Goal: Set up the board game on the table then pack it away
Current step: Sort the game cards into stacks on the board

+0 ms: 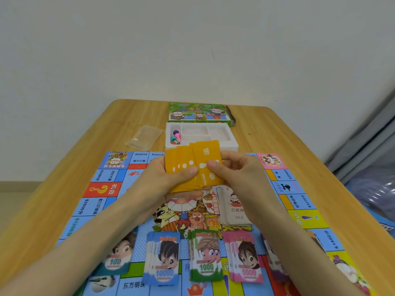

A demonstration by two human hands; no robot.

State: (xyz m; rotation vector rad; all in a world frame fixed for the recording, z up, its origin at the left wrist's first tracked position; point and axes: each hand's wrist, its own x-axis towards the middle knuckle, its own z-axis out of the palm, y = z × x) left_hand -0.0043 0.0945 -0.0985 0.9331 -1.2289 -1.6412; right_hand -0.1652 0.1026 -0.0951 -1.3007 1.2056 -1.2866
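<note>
This looks like a plain room in a home rather than a workplace. A light wooden table (277, 129) with rounded corners stands against a bare white wall (192, 50). To the left a pale skirting board (19, 185) meets a light floor (12, 210). On the right are grey folds of cloth (363, 142), beside something wrapped in clear plastic (380, 195). A cartoon-printed game board (102, 176) and its green box (198, 113) lie on the table, which suits a household setting
</note>
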